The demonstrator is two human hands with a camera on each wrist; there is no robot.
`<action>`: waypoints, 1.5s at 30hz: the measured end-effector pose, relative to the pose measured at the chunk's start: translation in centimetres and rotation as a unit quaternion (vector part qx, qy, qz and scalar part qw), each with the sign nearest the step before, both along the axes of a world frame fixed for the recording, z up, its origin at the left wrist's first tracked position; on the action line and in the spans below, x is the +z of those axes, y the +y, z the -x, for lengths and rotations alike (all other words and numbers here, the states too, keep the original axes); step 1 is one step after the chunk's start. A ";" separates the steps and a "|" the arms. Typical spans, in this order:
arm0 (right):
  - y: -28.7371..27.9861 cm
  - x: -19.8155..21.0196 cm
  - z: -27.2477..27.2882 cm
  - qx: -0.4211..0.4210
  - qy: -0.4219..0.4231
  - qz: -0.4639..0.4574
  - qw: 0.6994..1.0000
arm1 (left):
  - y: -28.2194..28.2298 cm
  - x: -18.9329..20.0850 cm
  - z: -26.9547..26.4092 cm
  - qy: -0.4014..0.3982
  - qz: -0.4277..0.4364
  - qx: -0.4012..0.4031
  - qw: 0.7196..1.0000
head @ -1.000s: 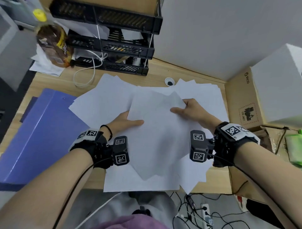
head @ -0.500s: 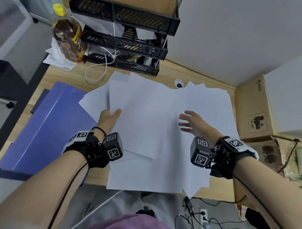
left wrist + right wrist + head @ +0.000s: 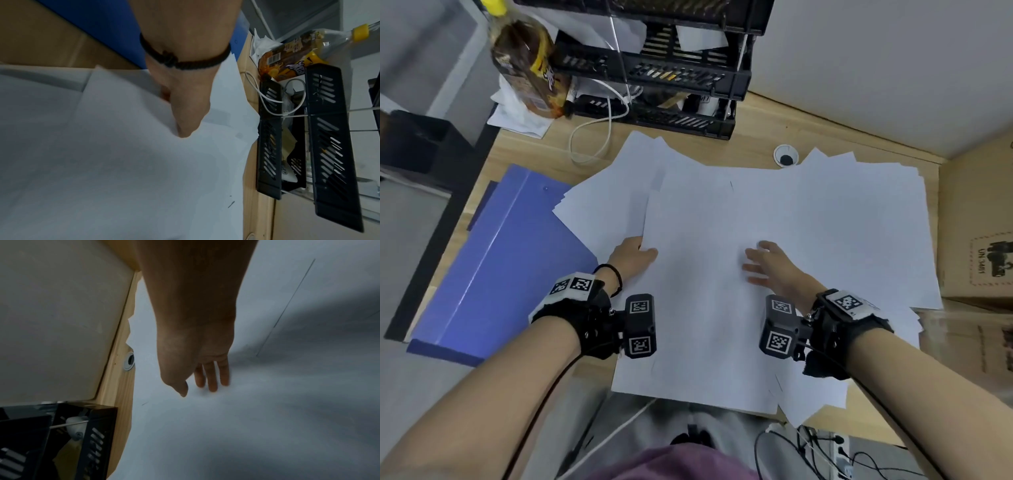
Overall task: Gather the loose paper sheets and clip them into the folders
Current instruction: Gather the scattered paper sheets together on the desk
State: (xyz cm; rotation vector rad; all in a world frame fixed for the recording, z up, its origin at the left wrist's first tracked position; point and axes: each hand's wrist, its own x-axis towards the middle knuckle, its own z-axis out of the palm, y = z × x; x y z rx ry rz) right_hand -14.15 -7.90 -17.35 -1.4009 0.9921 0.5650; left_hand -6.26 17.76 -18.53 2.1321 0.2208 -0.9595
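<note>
Several loose white paper sheets lie spread in an overlapping pile over the wooden desk. One large top sheet lies in the middle. My left hand pinches that sheet's left edge, thumb on top and the fingers hidden under the paper. My right hand lies flat on the top sheet with straight, spread fingers, holding nothing. A shut blue folder lies on the desk to the left, its right side tucked under the sheets.
Black stacked letter trays stand at the back, with a brown bottle and a looped white cable beside them. A cardboard box borders the right. A cable grommet sits behind the pile. Sheets overhang the near desk edge.
The sheet that both hands held up has come down flat onto the pile. My right hand let go and now rests flat on it; my left hand shifted to its left edge.
</note>
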 end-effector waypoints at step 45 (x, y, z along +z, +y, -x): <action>3.8 -1.0 -0.5 0.144 0.029 0.171 0.974 | 7.1 1.9 -2.8 -0.092 0.099 0.392 0.910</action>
